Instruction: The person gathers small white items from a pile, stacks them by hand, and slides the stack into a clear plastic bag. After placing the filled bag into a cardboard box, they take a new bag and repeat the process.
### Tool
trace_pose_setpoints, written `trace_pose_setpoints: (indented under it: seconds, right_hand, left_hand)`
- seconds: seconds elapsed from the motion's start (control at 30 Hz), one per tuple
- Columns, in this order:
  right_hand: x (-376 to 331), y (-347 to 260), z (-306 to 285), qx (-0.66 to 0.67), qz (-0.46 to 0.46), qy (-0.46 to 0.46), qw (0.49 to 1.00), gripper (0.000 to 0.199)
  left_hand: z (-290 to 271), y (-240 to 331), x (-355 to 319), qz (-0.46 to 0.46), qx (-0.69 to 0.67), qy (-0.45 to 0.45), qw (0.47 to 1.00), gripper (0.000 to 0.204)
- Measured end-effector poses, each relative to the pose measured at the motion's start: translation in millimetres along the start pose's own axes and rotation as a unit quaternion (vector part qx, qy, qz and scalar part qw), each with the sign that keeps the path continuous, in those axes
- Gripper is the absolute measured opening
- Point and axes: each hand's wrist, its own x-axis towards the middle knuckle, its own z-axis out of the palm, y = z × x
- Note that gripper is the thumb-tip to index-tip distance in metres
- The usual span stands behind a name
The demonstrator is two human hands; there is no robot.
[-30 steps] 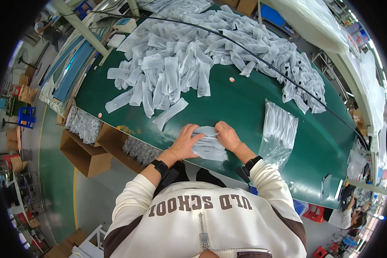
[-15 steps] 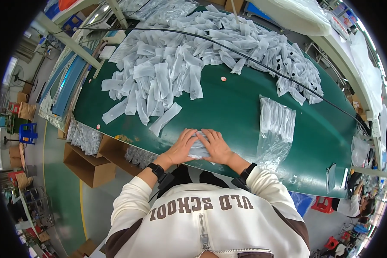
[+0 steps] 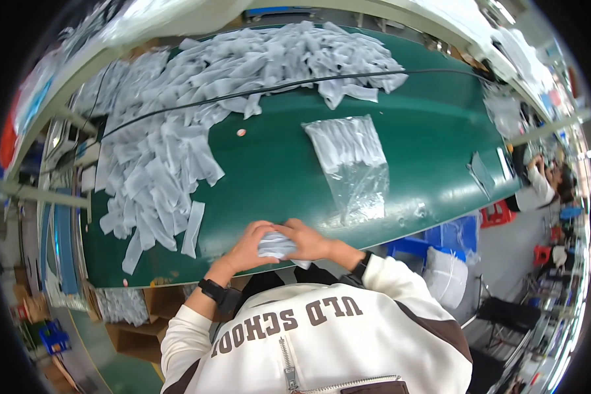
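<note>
At the near edge of the green table, a small stack of whitish, translucent flat packets is held between both palms. My left hand closes round its left side, with the thumb toward me. Around the right side curls my right hand, its fingertips meeting the left ones at the far end. What is inside the packets cannot be made out. Beyond my right hand lies a clear plastic bag, its far half filled with a row of similar packets.
A big heap of loose whitish packets covers the table's left and far side. A black cable stretches across above it. Cardboard boxes stand below on the left, a blue crate below on the right. Another person sits far right.
The view has swung to the right. My hands have gone from lying flat over the stack to gripping it from both sides, seemingly raised a little.
</note>
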Motion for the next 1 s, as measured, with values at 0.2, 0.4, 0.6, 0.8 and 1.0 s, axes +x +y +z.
trace_pose_setpoints:
  seconds: [0.2,0.4,0.6,0.8,1.0]
  right_hand:
    - [-176.6,3.3,-46.2,0.201,0.207,0.201,0.936,0.078]
    - [-230.4,10.4,-27.5,0.235,0.275,0.385,0.849,0.078]
    - [-199.8,25.1,-25.7,0.184,0.259,0.399,0.86,0.079]
    - [-131.6,69.3,-48.7,0.156,0.297,0.432,0.837,0.077]
    - [-53.5,140.5,-60.6,0.171,0.345,0.46,0.8,0.076]
  left_hand:
    - [31.0,78.1,107.6,0.149,0.034,0.091,0.984,0.072]
    - [93.1,105.4,198.7,0.235,0.291,0.078,0.924,0.04]
    - [96.5,80.4,231.8,0.207,0.243,0.01,0.948,0.011]
    - [82.0,104.6,236.0,0.23,0.119,0.11,0.96,0.007]
    - [82.8,126.1,235.4,0.228,0.117,0.111,0.96,0.006]
